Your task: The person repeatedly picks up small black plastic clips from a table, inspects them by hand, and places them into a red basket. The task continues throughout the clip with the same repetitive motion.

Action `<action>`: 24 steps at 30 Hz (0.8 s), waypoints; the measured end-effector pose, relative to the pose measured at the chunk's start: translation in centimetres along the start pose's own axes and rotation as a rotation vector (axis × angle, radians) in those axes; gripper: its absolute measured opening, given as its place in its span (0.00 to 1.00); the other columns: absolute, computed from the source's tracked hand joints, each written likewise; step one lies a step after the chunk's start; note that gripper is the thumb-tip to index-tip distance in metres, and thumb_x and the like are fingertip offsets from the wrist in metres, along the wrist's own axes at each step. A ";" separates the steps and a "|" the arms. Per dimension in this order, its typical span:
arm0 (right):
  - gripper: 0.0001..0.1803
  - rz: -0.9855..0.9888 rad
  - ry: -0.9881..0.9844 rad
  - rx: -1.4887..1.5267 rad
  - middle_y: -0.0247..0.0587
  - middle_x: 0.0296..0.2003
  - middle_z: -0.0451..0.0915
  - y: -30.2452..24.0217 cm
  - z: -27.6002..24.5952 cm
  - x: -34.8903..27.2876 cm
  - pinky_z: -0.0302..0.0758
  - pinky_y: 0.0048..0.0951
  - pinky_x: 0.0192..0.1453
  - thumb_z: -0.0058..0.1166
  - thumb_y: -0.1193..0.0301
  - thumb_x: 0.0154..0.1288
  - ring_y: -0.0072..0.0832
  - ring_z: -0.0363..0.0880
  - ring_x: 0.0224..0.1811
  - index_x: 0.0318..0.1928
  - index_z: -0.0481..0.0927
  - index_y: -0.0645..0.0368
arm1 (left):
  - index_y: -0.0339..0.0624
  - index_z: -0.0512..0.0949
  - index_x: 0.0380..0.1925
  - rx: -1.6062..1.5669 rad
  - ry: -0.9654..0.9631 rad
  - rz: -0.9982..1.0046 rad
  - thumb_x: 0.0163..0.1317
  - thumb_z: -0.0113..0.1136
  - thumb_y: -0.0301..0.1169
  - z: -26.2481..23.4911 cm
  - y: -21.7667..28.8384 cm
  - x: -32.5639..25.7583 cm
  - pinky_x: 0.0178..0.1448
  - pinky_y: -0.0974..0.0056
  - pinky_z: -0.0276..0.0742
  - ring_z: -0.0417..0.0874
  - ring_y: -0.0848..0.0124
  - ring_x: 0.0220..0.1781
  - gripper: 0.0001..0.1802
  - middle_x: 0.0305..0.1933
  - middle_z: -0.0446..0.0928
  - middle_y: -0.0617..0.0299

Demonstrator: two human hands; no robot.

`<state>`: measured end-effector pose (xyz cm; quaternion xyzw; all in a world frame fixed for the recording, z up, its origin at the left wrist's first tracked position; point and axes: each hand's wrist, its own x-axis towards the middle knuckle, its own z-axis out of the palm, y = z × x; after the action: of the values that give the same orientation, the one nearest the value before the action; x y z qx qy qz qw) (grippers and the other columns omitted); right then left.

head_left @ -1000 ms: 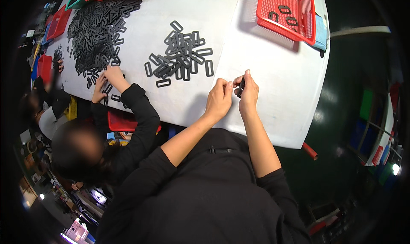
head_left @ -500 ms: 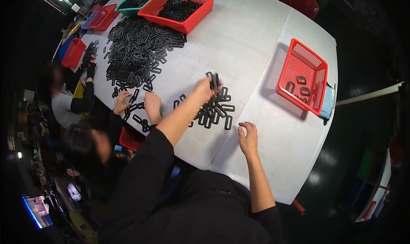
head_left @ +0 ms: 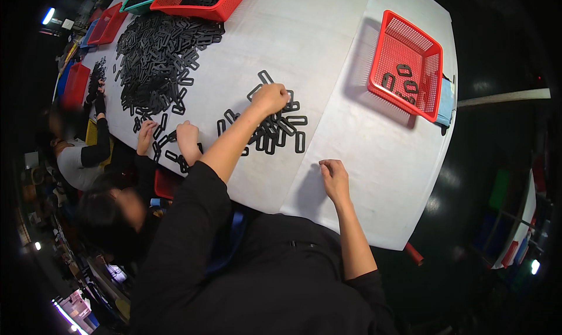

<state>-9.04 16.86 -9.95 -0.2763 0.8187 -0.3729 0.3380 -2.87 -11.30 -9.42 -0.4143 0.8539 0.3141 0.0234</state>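
My left hand (head_left: 271,99) is over a small spread of black oblong rings (head_left: 281,127) on the white table. Its fingers are curled closed, and its back hides what they hold. One loose ring (head_left: 266,77) lies just beyond the knuckles. My right hand (head_left: 335,180) hovers over the table to the right of the spread, fingers loosely bent and slightly apart, nothing visible in them. At the right, a red mesh basket (head_left: 377,71) contains several black rings (head_left: 404,70).
A large heap of black rings (head_left: 155,65) covers the table's far left, below a red basket (head_left: 225,10) and a green basket (head_left: 130,4). Left of me, a co-worker's hands (head_left: 187,139) are among loose rings. Another person (head_left: 82,159) sits farther along. A blue cloth (head_left: 446,103) lies beside the right basket.
My left hand, which held black rings up over the spread, is now turned with its back up and fingers hidden. My right hand's fingers have drawn in. The whole view has shifted.
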 end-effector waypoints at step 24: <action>0.06 -0.185 -0.053 -0.204 0.39 0.33 0.72 -0.4 2.0 3.5 0.71 0.28 0.41 0.52 0.75 0.56 0.30 0.73 0.35 0.35 0.78 0.59 | 0.41 0.74 0.42 0.270 0.605 -0.276 0.57 0.53 0.32 -3.9 -12.2 2.8 0.48 0.55 0.73 0.73 0.58 0.49 0.13 0.44 0.76 0.58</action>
<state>-9.57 13.28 -11.83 -0.3935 0.8142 -0.3097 0.2939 4.93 -20.98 -13.46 -0.5930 0.7920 0.0555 -0.1341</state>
